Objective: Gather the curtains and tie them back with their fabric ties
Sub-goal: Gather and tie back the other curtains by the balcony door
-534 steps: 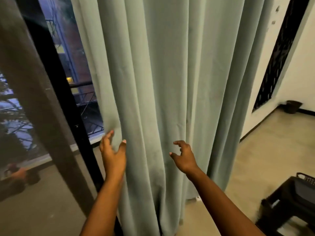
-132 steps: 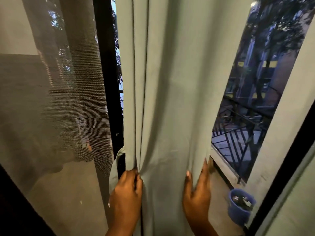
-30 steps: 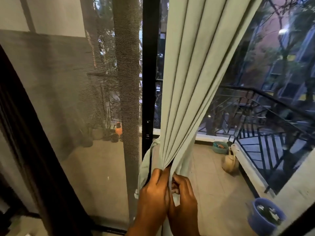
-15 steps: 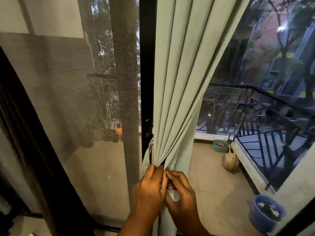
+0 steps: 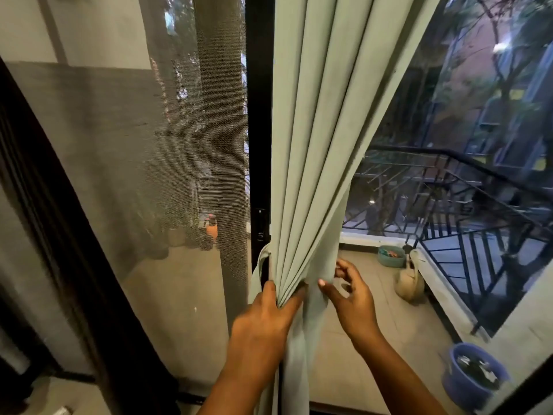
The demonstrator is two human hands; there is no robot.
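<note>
Looking down from the head view, a pale green curtain (image 5: 317, 139) hangs in long folds from the top of the frame, narrowing to a gathered bunch just right of the black door frame (image 5: 258, 115). The left hand (image 5: 266, 322) grips that bunch from the left, its fingers curled round the pleats where they come together, with the lower length of cloth dropping straight below the fist. The right hand (image 5: 350, 298) sits just beside the bunch on its right, apart from the left hand; its fingers are loosely bent and spread, the thumb tip touches the curtain's right edge, and nothing is held in it. A fabric tie (image 5: 264, 260) of the same green loops out at the left edge of the gathered cloth, just above the left hand and against the door frame; where its ends run cannot be made out. Left of the frame stands a grey mesh screen (image 5: 167, 163). Right of the curtain the balcony floor (image 5: 389, 319) shows, with a black railing (image 5: 478, 211), a teal bowl (image 5: 391, 255) near the far ledge, a tan bag (image 5: 409, 283) close to it, and a blue tub (image 5: 472, 377) in the lower right corner.
</note>
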